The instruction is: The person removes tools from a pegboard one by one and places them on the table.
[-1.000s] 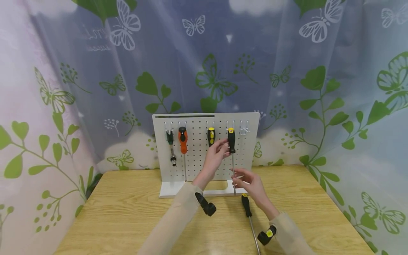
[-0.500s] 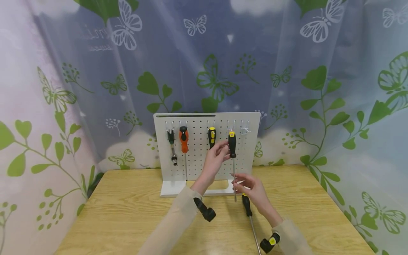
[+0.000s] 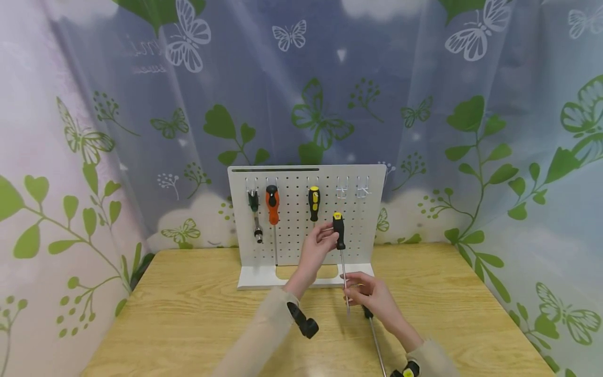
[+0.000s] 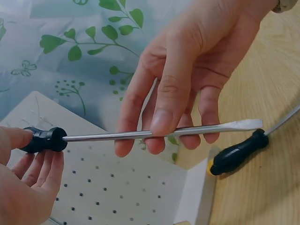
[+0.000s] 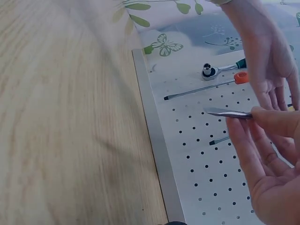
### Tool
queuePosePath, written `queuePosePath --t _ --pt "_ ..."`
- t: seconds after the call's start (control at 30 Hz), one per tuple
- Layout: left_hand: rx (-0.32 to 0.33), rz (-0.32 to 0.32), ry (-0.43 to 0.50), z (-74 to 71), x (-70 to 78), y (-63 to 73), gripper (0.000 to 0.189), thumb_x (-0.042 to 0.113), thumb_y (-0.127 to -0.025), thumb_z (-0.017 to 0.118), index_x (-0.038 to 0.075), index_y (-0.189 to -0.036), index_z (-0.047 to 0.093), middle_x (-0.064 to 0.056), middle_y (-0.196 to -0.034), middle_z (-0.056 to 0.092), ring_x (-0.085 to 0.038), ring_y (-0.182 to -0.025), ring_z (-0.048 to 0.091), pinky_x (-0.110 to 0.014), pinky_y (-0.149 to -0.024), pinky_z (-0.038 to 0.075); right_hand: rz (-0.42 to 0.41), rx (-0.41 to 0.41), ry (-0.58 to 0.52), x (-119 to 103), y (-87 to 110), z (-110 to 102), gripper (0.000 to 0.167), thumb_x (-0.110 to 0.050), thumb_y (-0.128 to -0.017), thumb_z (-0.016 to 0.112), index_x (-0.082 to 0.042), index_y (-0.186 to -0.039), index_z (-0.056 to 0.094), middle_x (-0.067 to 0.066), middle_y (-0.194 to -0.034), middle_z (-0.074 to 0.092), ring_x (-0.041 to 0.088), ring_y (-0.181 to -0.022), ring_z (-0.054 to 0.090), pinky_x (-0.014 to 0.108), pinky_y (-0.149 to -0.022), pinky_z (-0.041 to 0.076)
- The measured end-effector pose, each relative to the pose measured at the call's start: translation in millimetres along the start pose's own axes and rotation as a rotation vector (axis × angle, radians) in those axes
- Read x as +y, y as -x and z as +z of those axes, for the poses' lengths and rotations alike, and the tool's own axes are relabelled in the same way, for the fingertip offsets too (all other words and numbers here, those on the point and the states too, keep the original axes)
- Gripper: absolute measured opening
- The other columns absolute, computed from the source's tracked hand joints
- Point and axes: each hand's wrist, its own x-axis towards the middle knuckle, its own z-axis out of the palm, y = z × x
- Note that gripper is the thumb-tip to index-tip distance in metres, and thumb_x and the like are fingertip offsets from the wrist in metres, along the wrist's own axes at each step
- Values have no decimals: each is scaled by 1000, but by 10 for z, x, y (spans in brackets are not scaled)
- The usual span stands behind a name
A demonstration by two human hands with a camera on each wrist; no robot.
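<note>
A flathead screwdriver [image 3: 339, 230] with a black handle and yellow cap is held in front of the pegboard, leaning slightly, tip down. My left hand [image 3: 315, 251] pinches its handle between thumb and fingers. Lower down, my right hand [image 3: 374, 297] pinches the steel shaft near the tip; the left wrist view shows the thumb of the right hand [image 4: 187, 65] laid across the shaft [image 4: 103, 136]. In the right wrist view the flat tip [image 5: 225, 112] sticks out past the fingers. A second black screwdriver [image 4: 240, 152] lies on the table, partly hidden behind the right hand in the head view.
The white pegboard [image 3: 360, 235] stands on the wooden table [image 3: 188, 298]. From its hooks hang a green-handled ratchet wrench [image 3: 256, 212], an orange screwdriver [image 3: 272, 207] and a stubby-looking yellow-and-black screwdriver [image 3: 314, 204]. Two bare hooks [image 3: 342, 189] are at the right. A patterned curtain [image 3: 400, 68] surrounds the table.
Both hands have moved the screwdriver downward and toward me, off the hook second from the right. The right hand now covers the top of the screwdriver on the table.
</note>
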Motion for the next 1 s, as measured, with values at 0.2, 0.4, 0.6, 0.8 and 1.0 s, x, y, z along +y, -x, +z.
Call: queuePosePath --t 0.2,0.4,0.6,0.8,1.0 --pt "12 -25 -23 -23 -204 30 43 6 -99 64 -6 -138 52 -26 -130 63 -31 -116 65 -32 -94 58 42 -37 -19 61 98 47 40 0 -95 68 14 -130 55 17 -104 68 17 -84 71 37 -74 64" --pt "-2 -45 -45 -24 -399 67 45 5 -97 66 -9 -137 51 -28 -125 64 -29 -109 68 -33 -91 60 50 -69 -28 142 184 85 39 5 -93 67 19 -126 53 27 -106 63 20 -84 71 39 -73 64" --pt "5 -88 -63 -12 -563 148 46 6 -96 68 -8 -136 52 -27 -123 66 -31 -109 69 -33 -90 61 102 -93 -23 168 278 107 35 4 -92 67 18 -122 54 25 -104 64 28 -85 72 40 -72 65" --pt "10 -123 -68 -4 -729 234 44 2 -95 68 -10 -135 52 -28 -119 67 -31 -104 71 -36 -88 61 133 -102 5 220 383 148 35 5 -91 68 18 -120 55 22 -102 64 23 -81 71 39 -69 65" --pt "17 -141 -107 18 -878 329 42 0 -93 70 -11 -131 54 -29 -114 68 -35 -101 72 -40 -85 62 142 -113 9 271 486 192 44 7 -87 71 18 -125 50 17 -95 63 15 -75 69 36 -65 64"
